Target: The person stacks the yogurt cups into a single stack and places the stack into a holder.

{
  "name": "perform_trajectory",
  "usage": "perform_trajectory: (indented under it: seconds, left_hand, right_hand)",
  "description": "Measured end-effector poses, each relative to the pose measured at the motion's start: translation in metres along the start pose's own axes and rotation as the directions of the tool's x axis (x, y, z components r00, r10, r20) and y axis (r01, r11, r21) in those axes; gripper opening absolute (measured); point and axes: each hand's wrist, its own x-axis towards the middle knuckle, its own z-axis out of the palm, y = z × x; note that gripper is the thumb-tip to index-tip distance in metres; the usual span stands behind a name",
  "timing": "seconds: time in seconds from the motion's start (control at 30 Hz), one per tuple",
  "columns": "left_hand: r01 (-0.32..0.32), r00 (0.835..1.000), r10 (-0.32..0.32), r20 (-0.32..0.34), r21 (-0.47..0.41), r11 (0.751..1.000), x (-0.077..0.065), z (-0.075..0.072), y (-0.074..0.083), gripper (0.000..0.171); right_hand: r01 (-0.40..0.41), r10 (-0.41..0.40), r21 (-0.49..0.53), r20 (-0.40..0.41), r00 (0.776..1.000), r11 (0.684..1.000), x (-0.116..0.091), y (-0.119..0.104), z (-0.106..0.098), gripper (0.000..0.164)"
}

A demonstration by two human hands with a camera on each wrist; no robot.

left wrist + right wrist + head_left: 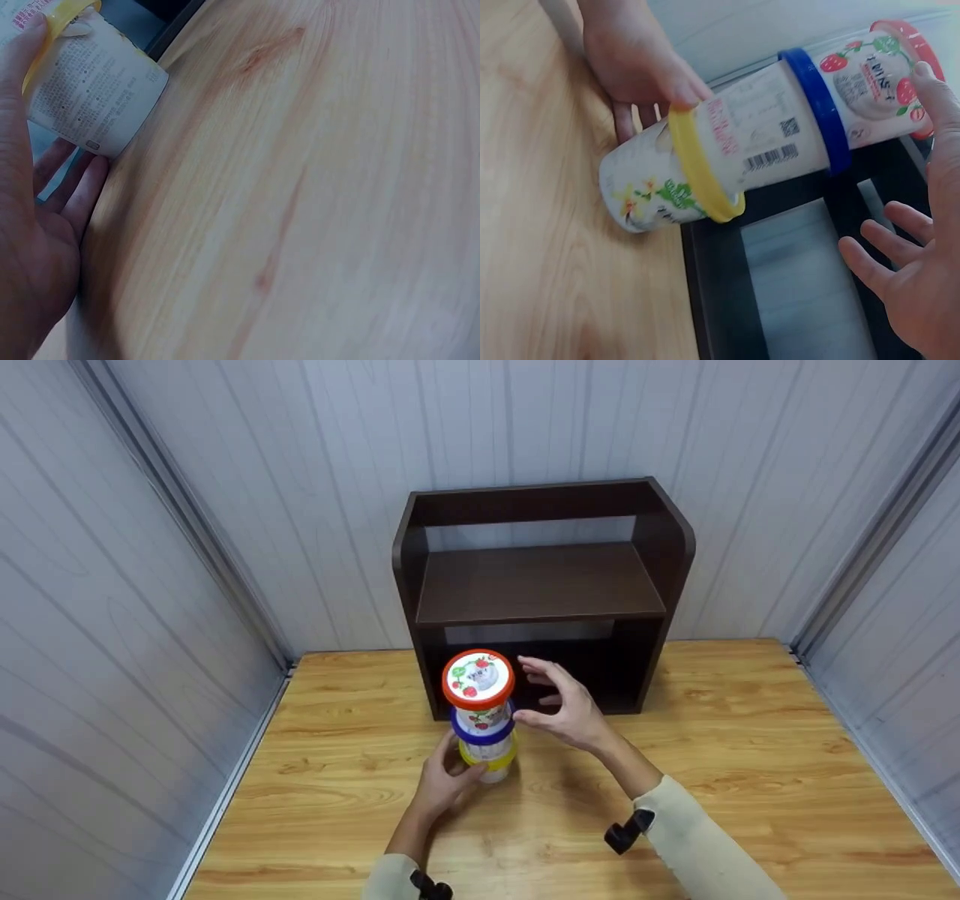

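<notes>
Three paper ice cream tubs stand stacked upright in the head view. The top tub has a red lid (478, 678) and strawberry pictures, the middle one a blue lid (815, 110), the bottom one a yellow lid (697, 163). My left hand (440, 782) holds the yellow-lidded tub (101, 86) from the left, its thumb on the lid's rim and its fingers behind the tub. To the right of the stack, my right hand (571, 709) has its fingers spread. Its thumb overlaps the red-lidded tub (864, 86) in the right wrist view; whether it touches, I cannot tell.
Right behind the tubs stands a dark brown two-tier shelf (544, 581) with an open lower compartment. It rests on a wood-grain table (345, 720). Pale panelled walls (337, 472) close in the back and both sides.
</notes>
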Motion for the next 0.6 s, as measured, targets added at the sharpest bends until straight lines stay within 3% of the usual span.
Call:
perform_trajectory:
  seconds: [0.6]
  left_hand:
    - [-0.002,1.000,0.002,0.000,0.006,1.000,-0.001,-0.001,0.001,0.089]
  right_hand:
    - [-0.074,0.070,0.092,0.041,0.997,0.993,-0.029,0.047,0.013,0.084]
